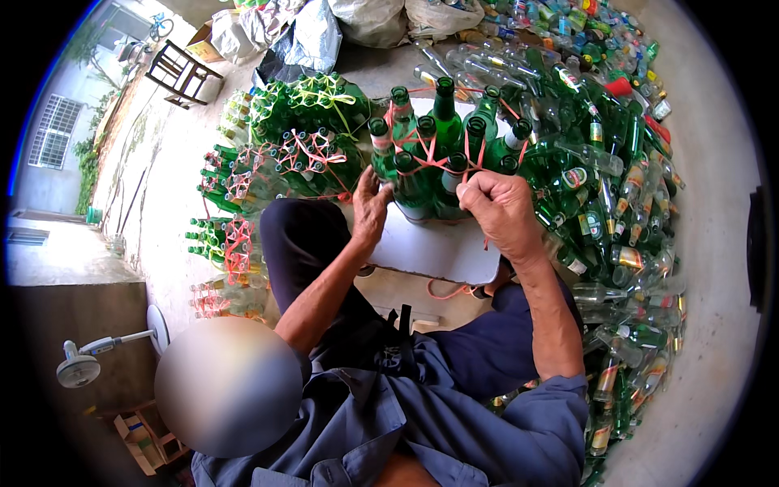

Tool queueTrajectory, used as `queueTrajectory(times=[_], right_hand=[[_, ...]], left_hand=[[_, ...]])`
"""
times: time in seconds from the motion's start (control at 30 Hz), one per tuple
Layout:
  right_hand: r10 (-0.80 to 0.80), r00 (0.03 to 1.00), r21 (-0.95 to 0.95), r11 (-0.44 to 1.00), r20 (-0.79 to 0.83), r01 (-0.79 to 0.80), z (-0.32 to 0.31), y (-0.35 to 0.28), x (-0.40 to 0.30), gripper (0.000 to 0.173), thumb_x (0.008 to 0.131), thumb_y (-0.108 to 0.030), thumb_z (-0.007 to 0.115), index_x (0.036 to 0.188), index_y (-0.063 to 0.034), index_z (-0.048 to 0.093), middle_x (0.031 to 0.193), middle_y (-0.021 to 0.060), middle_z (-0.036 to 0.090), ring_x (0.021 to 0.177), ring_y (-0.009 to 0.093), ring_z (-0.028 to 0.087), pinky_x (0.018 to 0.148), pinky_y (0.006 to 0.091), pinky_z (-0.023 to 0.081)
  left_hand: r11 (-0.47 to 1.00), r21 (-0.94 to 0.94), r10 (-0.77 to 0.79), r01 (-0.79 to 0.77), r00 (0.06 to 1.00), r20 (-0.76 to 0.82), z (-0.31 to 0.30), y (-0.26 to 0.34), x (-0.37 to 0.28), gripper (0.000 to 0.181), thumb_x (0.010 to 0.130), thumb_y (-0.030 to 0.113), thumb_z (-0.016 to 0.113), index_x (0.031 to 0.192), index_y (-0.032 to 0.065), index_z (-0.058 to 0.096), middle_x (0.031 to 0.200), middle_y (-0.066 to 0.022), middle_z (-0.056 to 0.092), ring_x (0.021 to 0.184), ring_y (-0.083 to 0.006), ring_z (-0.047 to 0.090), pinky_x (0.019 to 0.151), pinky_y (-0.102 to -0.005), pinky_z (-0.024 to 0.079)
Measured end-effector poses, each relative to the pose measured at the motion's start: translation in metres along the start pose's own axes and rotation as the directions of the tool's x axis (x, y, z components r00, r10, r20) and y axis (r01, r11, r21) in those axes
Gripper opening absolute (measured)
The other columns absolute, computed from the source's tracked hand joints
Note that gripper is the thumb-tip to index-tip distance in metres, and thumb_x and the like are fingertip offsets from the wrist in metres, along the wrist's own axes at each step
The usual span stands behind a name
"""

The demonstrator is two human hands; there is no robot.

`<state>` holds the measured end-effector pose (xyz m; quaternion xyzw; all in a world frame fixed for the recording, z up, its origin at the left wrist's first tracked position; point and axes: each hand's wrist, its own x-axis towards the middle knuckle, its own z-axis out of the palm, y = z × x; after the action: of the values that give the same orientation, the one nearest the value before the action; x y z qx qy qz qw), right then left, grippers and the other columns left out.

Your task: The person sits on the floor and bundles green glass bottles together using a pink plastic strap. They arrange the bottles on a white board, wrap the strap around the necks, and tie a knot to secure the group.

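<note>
Several green glass bottles (447, 125) stand upright in a tight cluster on a white board (420, 252) before me. Pink plastic strapping (426, 159) winds around and between their necks. My right hand (502, 210) pinches the strapping at the near side of the cluster, between thumb and curled index finger. A loose end of strap hangs below that hand. My left hand (370, 207) is at the left side of the cluster, thumb and fingers apart, against or very close to the outermost bottle. The bottles' bases are partly hidden.
Bundles of tied green bottles (310, 152) stand on the left. A heap of loose glass bottles (602, 182) fills the right, with plastic bottles (572, 24) behind. White sacks (371, 21) sit at the back. A wooden chair (182, 73) and a pedestal fan (79, 365) are farther left.
</note>
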<state>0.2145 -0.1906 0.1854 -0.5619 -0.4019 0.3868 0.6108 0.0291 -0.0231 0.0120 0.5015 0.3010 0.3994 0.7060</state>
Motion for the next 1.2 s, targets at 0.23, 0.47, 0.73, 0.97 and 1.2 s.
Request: queueTrajectory(times=[0.23, 0.47, 0.73, 0.97, 1.2], right_hand=[[-0.056, 0.997, 0.014, 0.998, -0.047, 0.056, 0.029, 0.026, 0.003, 0.033, 0.097, -0.007, 0.065, 0.068, -0.0001, 0.052, 0.060, -0.0071, 0.042, 0.059, 0.002, 0.035, 0.049, 0.0264, 0.030], [-0.038, 0.999, -0.171, 0.985, -0.035, 0.032, 0.033, 0.022, 0.002, 0.024, 0.098, -0.007, 0.064, 0.076, 0.0023, 0.062, 0.067, -0.0053, 0.055, 0.064, 0.001, 0.043, 0.056, 0.0230, 0.036], [-0.109, 0.990, -0.142, 0.985, -0.088, 0.096, 0.032, 0.031, 0.003, 0.030, 0.093, -0.006, 0.065, 0.067, 0.0027, 0.052, 0.054, 0.0035, 0.041, 0.055, 0.005, 0.036, 0.048, 0.0306, 0.033], [-0.133, 0.987, -0.157, 0.981, -0.088, 0.118, 0.034, 0.026, 0.004, 0.026, 0.091, -0.006, 0.065, 0.068, 0.0032, 0.055, 0.055, 0.0090, 0.046, 0.056, 0.007, 0.040, 0.050, 0.0327, 0.037], [-0.130, 0.989, -0.222, 0.968, -0.066, 0.113, 0.032, 0.029, 0.002, 0.027, 0.092, -0.006, 0.064, 0.068, 0.0019, 0.054, 0.058, 0.0046, 0.048, 0.058, 0.006, 0.041, 0.052, 0.0307, 0.037]], left_hand=[[0.991, 0.119, -0.072, 0.061, 0.993, 0.092, -0.015, 0.019, 0.087, 0.047, 0.091, 0.014, 0.071, 0.131, -0.0089, 0.062, 0.120, -0.0146, 0.072, 0.104, -0.0197, 0.068, 0.092, -0.0306, 0.054], [0.932, 0.234, -0.268, 0.277, 0.961, -0.072, -0.020, 0.043, 0.094, 0.040, 0.092, 0.020, 0.069, 0.125, -0.0010, 0.065, 0.113, -0.0104, 0.072, 0.103, -0.0200, 0.069, 0.092, -0.0351, 0.054], [0.207, 0.642, 0.504, -0.738, 0.643, 0.576, 0.059, 0.163, 0.018, 0.061, 0.070, 0.003, 0.075, 0.130, 0.0057, 0.063, 0.136, -0.0128, 0.064, 0.132, -0.0328, 0.055, 0.111, -0.0445, 0.043], [0.065, 0.469, 0.089, -0.881, 0.473, 0.877, 0.111, 0.167, 0.052, 0.074, 0.078, 0.009, 0.076, 0.147, 0.0082, 0.050, 0.149, -0.0128, 0.054, 0.133, -0.0319, 0.055, 0.111, -0.0463, 0.040], [0.163, 0.473, 0.044, -0.866, 0.486, 0.873, 0.116, 0.155, 0.069, 0.071, 0.079, 0.011, 0.076, 0.145, 0.0096, 0.052, 0.132, -0.0130, 0.065, 0.107, -0.0318, 0.068, 0.098, -0.0464, 0.046]])
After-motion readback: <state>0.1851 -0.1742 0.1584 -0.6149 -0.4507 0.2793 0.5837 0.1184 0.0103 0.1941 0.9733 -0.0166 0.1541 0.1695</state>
